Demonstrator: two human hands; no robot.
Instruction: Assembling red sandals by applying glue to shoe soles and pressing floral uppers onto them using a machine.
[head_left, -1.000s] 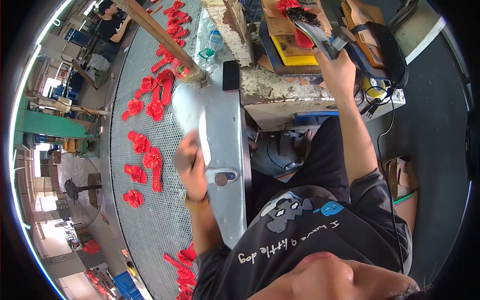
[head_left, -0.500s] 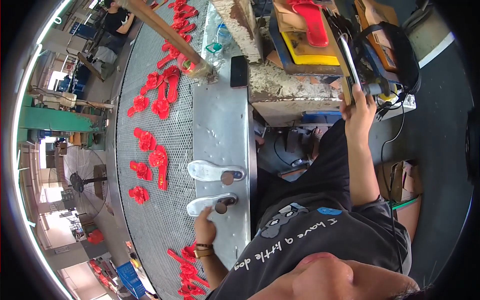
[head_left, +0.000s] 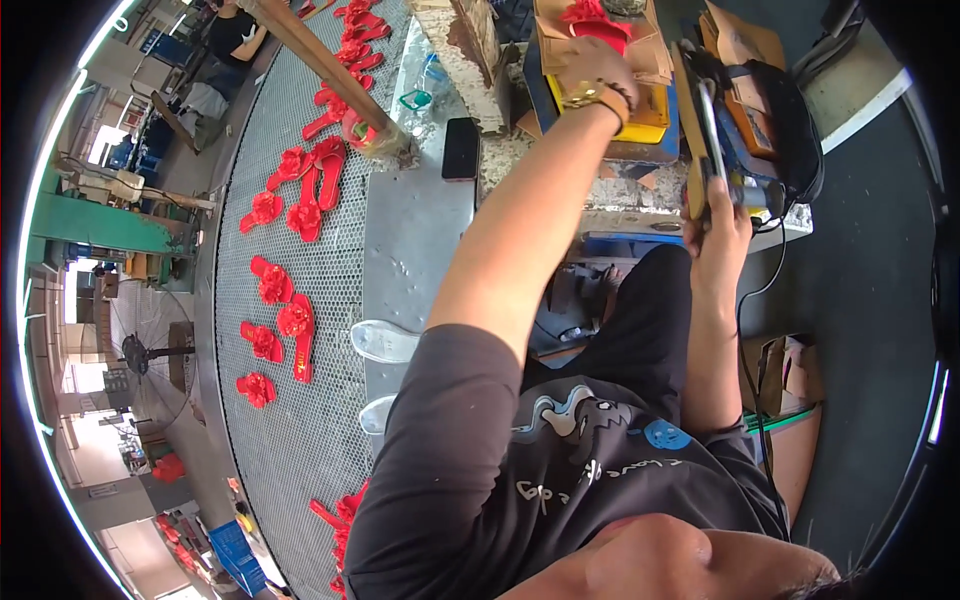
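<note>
My left hand (head_left: pixel 597 75), with a gold watch on the wrist, reaches across to a red slipper (head_left: pixel 603 30) lying on brown cardboard above a yellow tray (head_left: pixel 640 118). The back of this hand faces me and its fingers are hidden, so its grip cannot be made out. On the right, my right hand (head_left: pixel 716 225) is closed around the lower end of a long, thin, silver-white rod-like tool (head_left: pixel 711 120). Two pale shoe soles, one (head_left: pixel 385 342) behind the other (head_left: pixel 377 414), lie on the metal bench, partly covered by my left arm.
Red slippers with flower trims (head_left: pixel 296 318) lie spread over a mesh surface (head_left: pixel 290 450) at left. A black phone (head_left: pixel 461 149) rests by the worn ledge. A wooden post (head_left: pixel 325 75) slants across the far side. A dark cable (head_left: pixel 745 345) hangs beside my right arm.
My left hand has left the nearer pale sole and swung far and right to the red slipper. My right hand still grips the tool. The view has shifted slightly.
</note>
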